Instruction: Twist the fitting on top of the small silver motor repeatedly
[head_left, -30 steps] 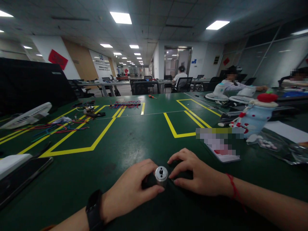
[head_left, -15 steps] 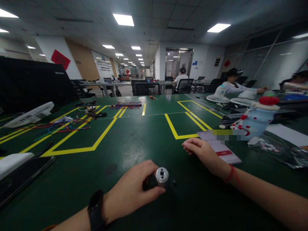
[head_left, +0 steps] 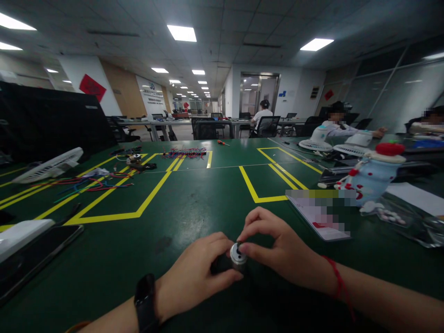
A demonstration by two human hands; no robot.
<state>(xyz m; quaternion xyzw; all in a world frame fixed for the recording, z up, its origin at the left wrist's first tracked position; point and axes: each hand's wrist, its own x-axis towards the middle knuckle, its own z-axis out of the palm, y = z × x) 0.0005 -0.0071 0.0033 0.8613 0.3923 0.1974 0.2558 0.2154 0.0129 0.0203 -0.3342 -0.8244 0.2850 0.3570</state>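
A small silver and black cylindrical motor (head_left: 237,257) stands on the green table (head_left: 194,203) near the front edge. My left hand (head_left: 197,273), with a black watch on its wrist, grips the motor's dark body from the left. My right hand (head_left: 277,249), a red string around its wrist, has thumb and fingertips pinched at the motor's silver top face. Whether something small is between those fingertips cannot be told.
A phone (head_left: 321,215) lies right of my hands, beside a blue and red doll (head_left: 373,178) and a clear bag (head_left: 398,217). A dark phone (head_left: 34,254) lies at left. Coloured wires (head_left: 86,185) and a white fan grille (head_left: 52,164) sit farther left. People sit at the back.
My right hand went out to the phone half a second ago, then came back to the motor's top. A small dark part seen on the table beside the motor is no longer visible.
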